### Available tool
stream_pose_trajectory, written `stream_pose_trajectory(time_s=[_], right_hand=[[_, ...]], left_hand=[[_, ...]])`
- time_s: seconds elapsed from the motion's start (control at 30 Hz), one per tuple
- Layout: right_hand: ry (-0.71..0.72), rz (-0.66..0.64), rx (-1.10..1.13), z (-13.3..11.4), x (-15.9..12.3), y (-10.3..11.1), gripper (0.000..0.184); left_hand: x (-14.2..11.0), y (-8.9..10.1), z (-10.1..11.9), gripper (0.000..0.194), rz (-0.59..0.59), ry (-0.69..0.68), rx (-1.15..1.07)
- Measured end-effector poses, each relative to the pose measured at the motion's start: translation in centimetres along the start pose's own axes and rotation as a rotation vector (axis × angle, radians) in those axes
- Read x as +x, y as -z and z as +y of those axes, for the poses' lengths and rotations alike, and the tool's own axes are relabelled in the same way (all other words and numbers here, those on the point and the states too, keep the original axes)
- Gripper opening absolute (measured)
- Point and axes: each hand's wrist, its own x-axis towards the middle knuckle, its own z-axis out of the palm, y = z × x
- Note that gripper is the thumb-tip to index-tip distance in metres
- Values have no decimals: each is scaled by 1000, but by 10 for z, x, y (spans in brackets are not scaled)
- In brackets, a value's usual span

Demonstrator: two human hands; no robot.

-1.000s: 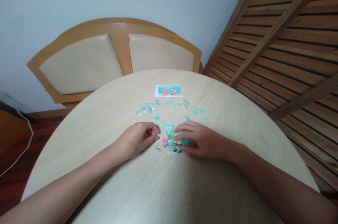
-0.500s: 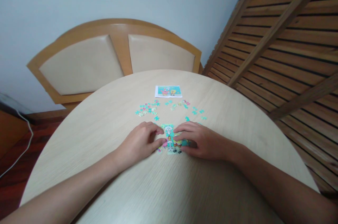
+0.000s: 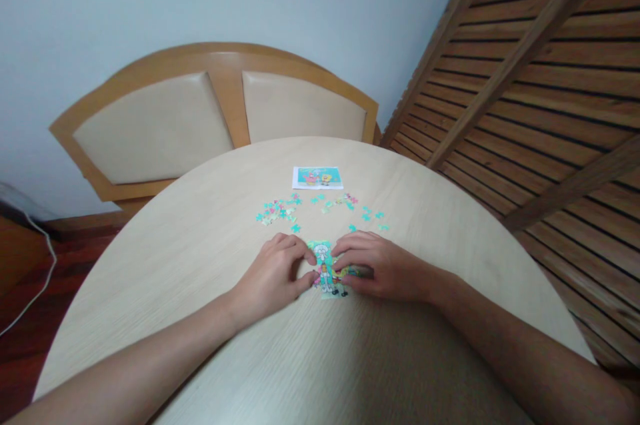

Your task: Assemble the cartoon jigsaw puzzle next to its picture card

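A partly joined jigsaw puzzle point(image 3: 326, 270) lies flat before me, its cartoon figures on a turquoise ground. My left hand point(image 3: 284, 271) is at its left side, thumb and fingertips curled against the edge, with a bit of pink showing by the thumb tip. From the right, my right hand point(image 3: 376, 265) bends its fingers onto the puzzle and grips that side, covering part of the picture. Loose jigsaw pieces point(image 3: 278, 209) lie in a cluster beyond my left hand. More loose pieces point(image 3: 367, 214) are scattered past my right hand.
A picture card point(image 3: 318, 177) with the cartoon scene lies toward the far side of the round wooden table point(image 3: 240, 371). Behind the table stands a padded wooden chair back point(image 3: 155, 125). A slatted wooden panel point(image 3: 550, 78) rises at the right.
My left hand has moved slightly right, and the pink pieces at the puzzle's left edge are now mostly covered. The puzzle has shifted a little right between my hands. The view tilted slightly.
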Motion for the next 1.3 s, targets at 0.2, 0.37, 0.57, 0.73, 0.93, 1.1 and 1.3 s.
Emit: stream_pose_trajectory(time_s=[0.2, 0.37, 0.57, 0.73, 0.93, 1.1, 1.3], right_hand=[[-251, 271, -166, 35, -5, -1, 26], [-382, 354, -245, 62, -9, -4, 34], [-435, 260, -330, 70, 9, 4, 37], [-661, 154, -383, 81, 41, 22, 35], [-865, 133, -349, 107, 64, 27, 26], [-957, 91, -284, 117, 72, 30, 16], [-971, 115, -215, 111, 75, 37, 11]], left_hand=[[3, -9, -1, 12, 56, -76, -63], [6, -13, -3, 19, 81, -131, -73], [9, -14, -2, 22, 92, -157, -73], [11, -15, -5, 19, 117, -108, -66], [12, -18, -11, 22, 155, -86, -51], [13, -18, -11, 20, 155, -89, -41], [13, -18, -11, 21, 154, -92, -41]])
